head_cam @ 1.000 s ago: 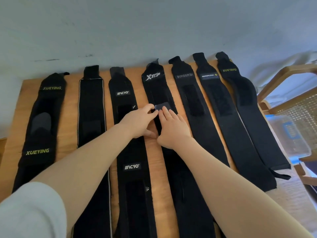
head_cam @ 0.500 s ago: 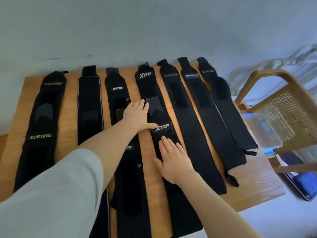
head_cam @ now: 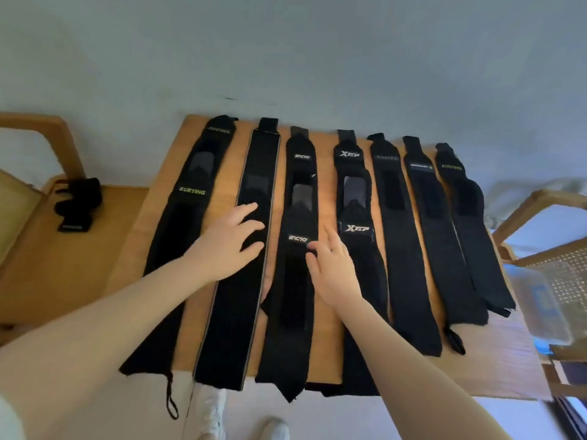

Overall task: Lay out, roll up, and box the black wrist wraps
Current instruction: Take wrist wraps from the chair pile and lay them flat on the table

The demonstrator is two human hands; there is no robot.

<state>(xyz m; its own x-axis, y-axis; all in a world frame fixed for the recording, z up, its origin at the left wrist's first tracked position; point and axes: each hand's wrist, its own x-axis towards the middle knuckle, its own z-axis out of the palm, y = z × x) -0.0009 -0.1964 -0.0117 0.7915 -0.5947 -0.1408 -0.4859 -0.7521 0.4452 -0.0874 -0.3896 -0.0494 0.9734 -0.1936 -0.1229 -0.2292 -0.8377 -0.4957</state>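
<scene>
Several long black wrist wraps lie flat side by side on a wooden table [head_cam: 324, 350], running from the wall toward me. My left hand [head_cam: 227, 244] is spread with relaxed fingers over the second wrap [head_cam: 236, 312], the one with pale edging. My right hand [head_cam: 330, 268] hovers with loose fingers at the right edge of the third wrap [head_cam: 292, 306], between it and the XTEP wrap [head_cam: 357, 230]. Neither hand grips anything. The wraps' near ends hang over the table's front edge.
A rolled black wrap [head_cam: 76, 203] sits on a wooden chair seat at the left. A clear plastic box [head_cam: 540, 309] rests on a cane chair [head_cam: 559, 268] at the right. My white shoes [head_cam: 209, 408] show below the table edge.
Both hands have left the XTEP wrap and shifted left, the left one onto the second wrap, the right one beside the third. The view has swung left and pulled back.
</scene>
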